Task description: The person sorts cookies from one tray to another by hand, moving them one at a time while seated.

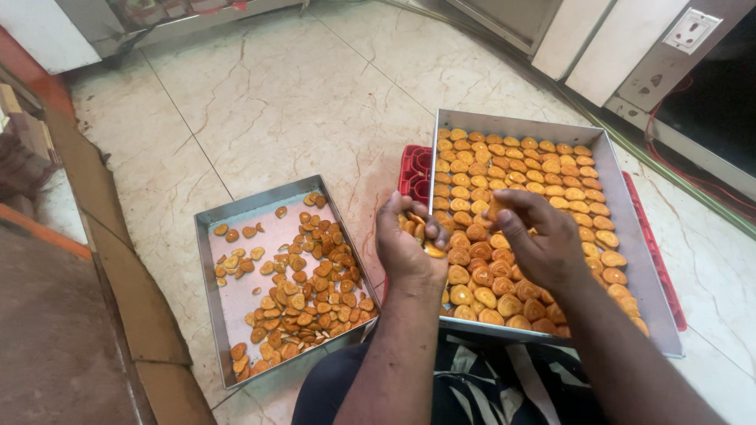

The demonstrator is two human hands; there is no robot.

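Note:
A large steel tray on a red crate holds rows of round orange-brown biscuits. My left hand is curled around a small stack of these biscuits at the tray's left edge. Over the tray's middle, my right hand pinches one biscuit between its fingertips. To the left, on the floor, a second steel tray carries several loose biscuits, scattered mostly over its right half.
The red crate shows under the large tray. Cream marble floor stretches ahead. A dark step edge runs along the left. A wall socket and red cable are at the right. My lap is below the trays.

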